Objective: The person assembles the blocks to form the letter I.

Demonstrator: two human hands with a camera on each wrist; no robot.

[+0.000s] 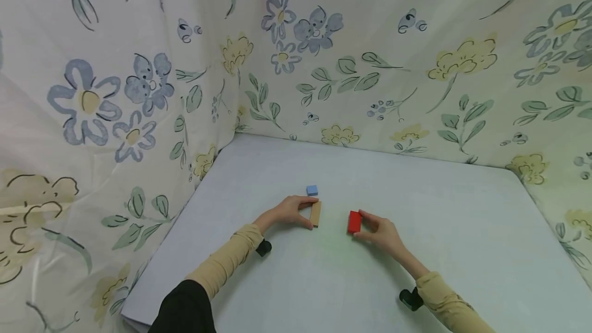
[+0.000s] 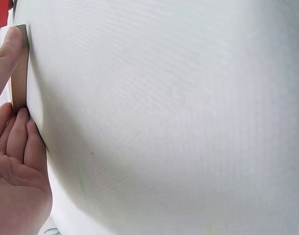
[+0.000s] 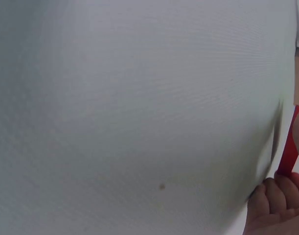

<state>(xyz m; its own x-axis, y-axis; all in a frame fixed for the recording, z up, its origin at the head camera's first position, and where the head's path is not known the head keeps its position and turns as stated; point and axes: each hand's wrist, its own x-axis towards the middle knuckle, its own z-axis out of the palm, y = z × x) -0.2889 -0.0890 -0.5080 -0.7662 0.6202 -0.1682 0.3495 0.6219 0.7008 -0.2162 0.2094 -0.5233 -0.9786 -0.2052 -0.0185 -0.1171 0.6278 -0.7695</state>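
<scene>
My left hand [image 1: 292,211] pinches a flat tan wooden block [image 1: 316,214] by its two ends, thumb at the near end and fingers at the far one. In the left wrist view the tan block [image 2: 20,73] stretches between thumb and fingertips, close to the tabletop. A red rectangular block [image 1: 354,222] is held by my right hand [image 1: 381,235] in the same end-to-end way. The right wrist view shows the red block [image 3: 289,149] slightly tilted above the surface. Just beyond the left fingertips lies a small blue block [image 1: 312,190], touched by neither hand.
A white-covered table [image 1: 416,189] lies under both hands. Floral cloth [image 1: 370,76] hangs behind it and along the left and right sides. A dark wrist camera [image 1: 264,247] sits at the left wrist, another dark camera [image 1: 410,299] at the right.
</scene>
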